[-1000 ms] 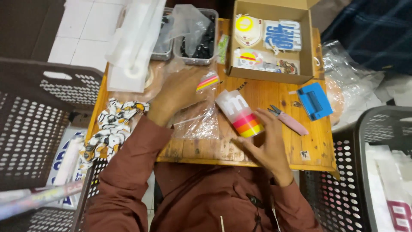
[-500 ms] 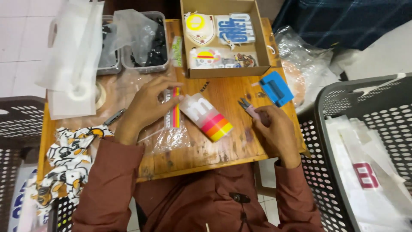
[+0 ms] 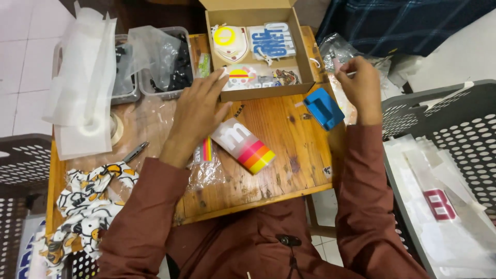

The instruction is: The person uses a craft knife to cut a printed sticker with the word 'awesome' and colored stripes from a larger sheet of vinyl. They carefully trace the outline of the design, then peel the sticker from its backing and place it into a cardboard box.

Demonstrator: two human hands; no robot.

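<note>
Now the left hand (image 3: 199,111) lies open on a clear bag (image 3: 204,165) beside the striped sticker (image 3: 244,146); the right hand (image 3: 361,88) pinches a thin tool (image 3: 337,65).

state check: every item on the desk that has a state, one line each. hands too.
cardboard box: lid flaps open, stickers inside
left hand: open, flat, fingertips at the box's front edge
right hand: pinched on a thin pink tool
rainbow sticker pack: lying flat on the table, untouched
blue tool: lying beside the box, not held
pen: lying on the table
grey tubs: uncovered, dark parts inside
</note>
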